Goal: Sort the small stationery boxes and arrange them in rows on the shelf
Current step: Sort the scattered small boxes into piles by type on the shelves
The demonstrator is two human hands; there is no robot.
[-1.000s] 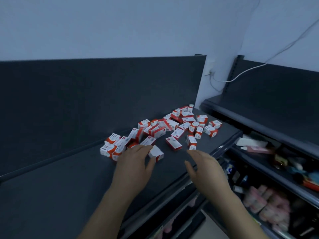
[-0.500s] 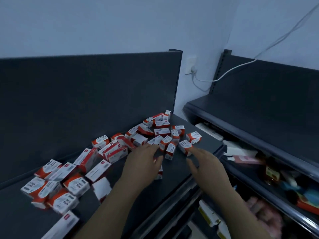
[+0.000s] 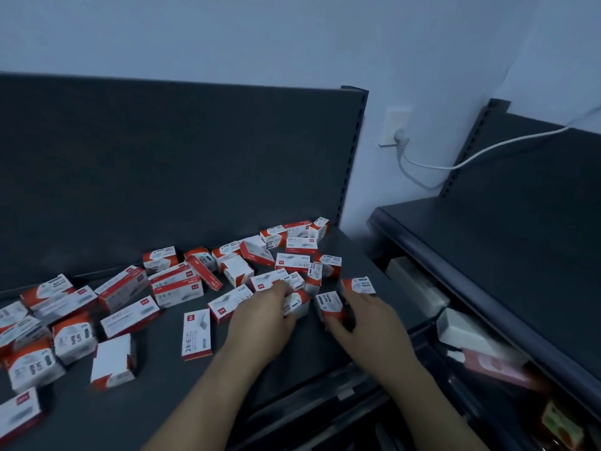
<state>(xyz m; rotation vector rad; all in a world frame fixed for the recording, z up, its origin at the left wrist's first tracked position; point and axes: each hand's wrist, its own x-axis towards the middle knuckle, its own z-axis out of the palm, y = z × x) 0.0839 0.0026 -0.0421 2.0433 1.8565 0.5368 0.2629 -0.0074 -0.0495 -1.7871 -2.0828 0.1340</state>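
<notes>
Looking down from the head camera, we find the dark shelf (image 3: 156,415) spanning the lower half of the frame. The red-and-white stationery boxes (image 3: 177,289) are scattered over it in no order, from the lower left edge up to the centre right, where the pile ends against the dark back panel (image 3: 162,164). Some boxes lie flat, some stand on a side, and several overlap. A long box marked 24/6 (image 3: 196,333) lies flat and apart, just left of the left forearm. Both hands are at the centre of the frame, near the front right corner of the shelf. The left hand (image 3: 261,317) has its fingers curled over the centre box (image 3: 298,304), a small carton marked 3, and grips it. We cannot tell how far the fingertips wrap round it, since the hand covers its left side. The right hand (image 3: 367,320) pinches the tilted box (image 3: 330,308) between the thumb below and the fingers above. That box stands just beside the centre box. Another small box (image 3: 359,285) sits just above the right fingers in the frame. At upper right, a white cable (image 3: 487,151) runs from a wall socket (image 3: 395,130) across the neighbouring shelf unit (image 3: 520,255).
</notes>
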